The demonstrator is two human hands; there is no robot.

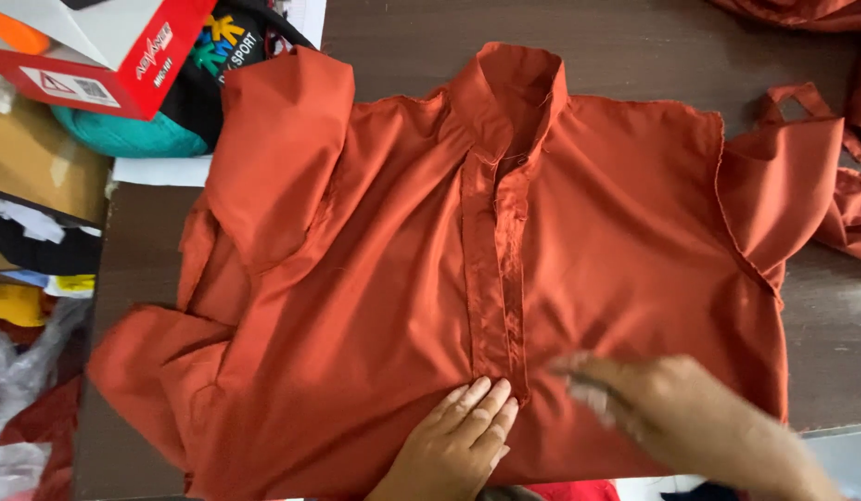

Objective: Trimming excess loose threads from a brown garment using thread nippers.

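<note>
A rust-orange shirt (393, 241) with a stand collar and a front placket lies spread face up on a dark wooden table (430, 46). Its left sleeve is folded across the chest and its right sleeve sticks out to the right. My left hand (463, 436) rests flat on the fabric at the bottom end of the placket, fingers together. Just to its right, my right hand (634, 408) lies palm down on the shirt and looks blurred. Neither hand holds anything.
A red and white cardboard box (106, 56) sits at the top left over a teal cloth (129, 134) and a dark printed garment. Mixed clothes and plastic bags pile along the left edge. More rust-orange fabric pieces (848, 158) lie at the right.
</note>
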